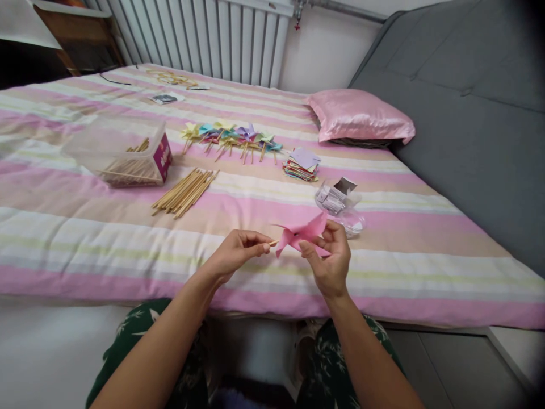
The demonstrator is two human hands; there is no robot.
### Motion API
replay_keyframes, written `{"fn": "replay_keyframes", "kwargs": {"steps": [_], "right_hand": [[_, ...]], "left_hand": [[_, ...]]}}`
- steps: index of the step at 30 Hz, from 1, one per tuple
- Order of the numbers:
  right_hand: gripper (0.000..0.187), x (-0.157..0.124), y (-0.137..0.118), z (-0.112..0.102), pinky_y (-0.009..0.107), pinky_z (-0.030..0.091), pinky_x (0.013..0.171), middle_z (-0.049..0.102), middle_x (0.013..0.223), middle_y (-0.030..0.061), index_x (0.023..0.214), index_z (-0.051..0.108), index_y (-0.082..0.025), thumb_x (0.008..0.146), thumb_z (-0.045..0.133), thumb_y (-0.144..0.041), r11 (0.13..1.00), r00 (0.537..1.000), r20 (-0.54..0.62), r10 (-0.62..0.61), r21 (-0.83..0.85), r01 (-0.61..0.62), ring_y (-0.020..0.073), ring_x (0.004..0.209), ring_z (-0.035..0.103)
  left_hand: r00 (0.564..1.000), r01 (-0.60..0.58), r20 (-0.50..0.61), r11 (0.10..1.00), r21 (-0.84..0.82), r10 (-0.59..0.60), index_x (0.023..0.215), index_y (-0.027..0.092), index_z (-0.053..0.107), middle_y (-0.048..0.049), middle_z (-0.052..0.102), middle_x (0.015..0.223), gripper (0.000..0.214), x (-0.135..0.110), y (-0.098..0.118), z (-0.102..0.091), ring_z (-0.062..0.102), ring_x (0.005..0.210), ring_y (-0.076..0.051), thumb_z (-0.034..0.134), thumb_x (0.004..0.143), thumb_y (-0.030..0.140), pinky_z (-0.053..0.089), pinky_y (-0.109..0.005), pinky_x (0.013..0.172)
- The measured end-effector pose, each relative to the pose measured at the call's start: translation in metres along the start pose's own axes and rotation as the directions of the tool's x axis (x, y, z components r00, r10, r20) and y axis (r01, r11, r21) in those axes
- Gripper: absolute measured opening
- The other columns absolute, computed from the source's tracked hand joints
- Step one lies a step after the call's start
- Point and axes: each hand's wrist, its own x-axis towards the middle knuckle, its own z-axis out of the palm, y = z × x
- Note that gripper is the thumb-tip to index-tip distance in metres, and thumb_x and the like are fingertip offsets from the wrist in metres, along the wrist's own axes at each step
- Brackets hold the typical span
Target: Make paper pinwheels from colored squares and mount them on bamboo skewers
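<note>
A pink paper pinwheel with a small dark centre is held above the near edge of the bed. My right hand grips it from the right, thumb in front and fingers behind. My left hand pinches a thin wooden stick, whose visible end points right toward the pinwheel's left side. Whether the stick joins the pinwheel behind the paper is hidden. Beyond my left hand lies a loose bundle of wooden sticks. Past my right hand stands a small clear tub with packets in it, a clear round lid beside it.
A clear plastic box holding sticks stands at left. Several coloured finished pinwheels lie in a row farther back, beside a stack of coloured paper. A pink pillow rests against the grey headboard; a radiator is behind the bed.
</note>
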Motion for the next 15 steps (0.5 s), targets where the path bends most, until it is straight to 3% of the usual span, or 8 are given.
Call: {"fn": "replay_keyframes", "kwargs": {"steps": [3, 7, 12, 15], "right_hand": [[0.04, 0.003, 0.002, -0.002, 0.025, 0.051, 0.057, 0.059, 0.102, 0.0067, 0.107, 0.05, -0.022, 0.074, 0.067, -0.036, 0.994, 0.996, -0.028, 0.084, 0.069, -0.082, 0.0191, 0.091, 0.059], [0.031, 0.003, 0.004, 0.002, 0.021, 0.044, 0.049, 0.061, 0.09, 0.0025, 0.103, 0.053, -0.021, 0.079, 0.061, -0.039, 0.963, 0.973, -0.073, 0.218, 0.176, -0.202, 0.0086, 0.058, 0.055], [0.032, 0.002, 0.007, 0.009, 0.02, 0.039, 0.046, 0.06, 0.084, -0.0001, 0.099, 0.053, -0.02, 0.077, 0.063, -0.042, 0.916, 0.929, -0.081, 0.361, 0.217, -0.337, 0.0048, 0.047, 0.049], [0.036, 0.004, 0.009, 0.007, 0.021, 0.039, 0.047, 0.061, 0.088, 0.0007, 0.102, 0.054, -0.02, 0.076, 0.063, -0.043, 0.911, 0.905, -0.163, 0.392, 0.202, -0.358, 0.0045, 0.048, 0.049]], "left_hand": [[0.998, 0.024, -0.054, 0.999, -0.023, -0.026, 0.083, 0.014, 0.072, -0.0026, 0.066, 0.072, 0.02, 0.001, -0.002, -0.003, 0.047, 0.061, -0.008, 0.072, 0.069, 0.029, 0.034, -0.02, 0.057], [0.994, 0.07, -0.08, 0.989, -0.133, -0.081, 0.078, 0.014, 0.07, -0.0023, 0.064, 0.076, 0.015, 0.002, -0.001, -0.005, 0.051, 0.065, -0.008, 0.071, 0.068, 0.025, 0.035, -0.02, 0.061], [0.981, 0.136, -0.093, 0.946, -0.296, -0.17, 0.078, 0.012, 0.067, -0.0021, 0.063, 0.073, 0.016, 0.005, 0.0, 0.009, 0.052, 0.063, -0.007, 0.072, 0.067, 0.023, 0.038, -0.019, 0.062], [0.974, 0.197, -0.045, 0.923, -0.331, -0.224, 0.078, 0.011, 0.065, -0.0023, 0.062, 0.069, 0.018, 0.006, -0.004, 0.018, 0.05, 0.056, -0.006, 0.072, 0.067, 0.023, 0.036, -0.018, 0.055]]}}
